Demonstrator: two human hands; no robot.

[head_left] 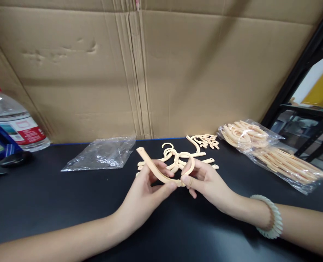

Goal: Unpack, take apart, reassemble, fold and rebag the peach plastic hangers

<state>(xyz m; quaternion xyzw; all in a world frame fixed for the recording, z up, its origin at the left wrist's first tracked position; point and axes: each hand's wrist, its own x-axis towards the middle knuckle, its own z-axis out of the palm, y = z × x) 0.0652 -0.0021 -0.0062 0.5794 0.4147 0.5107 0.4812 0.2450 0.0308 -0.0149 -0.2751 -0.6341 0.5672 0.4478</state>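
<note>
Above the black tabletop [41, 203], the left hand [145, 193] and right hand [207, 182] are each pinching, fingers clamped, 1 peach plastic hanger piece [156, 171], holding it raised before the loose hanger pile [178, 156], seemingly so both ends can be worked.
</note>
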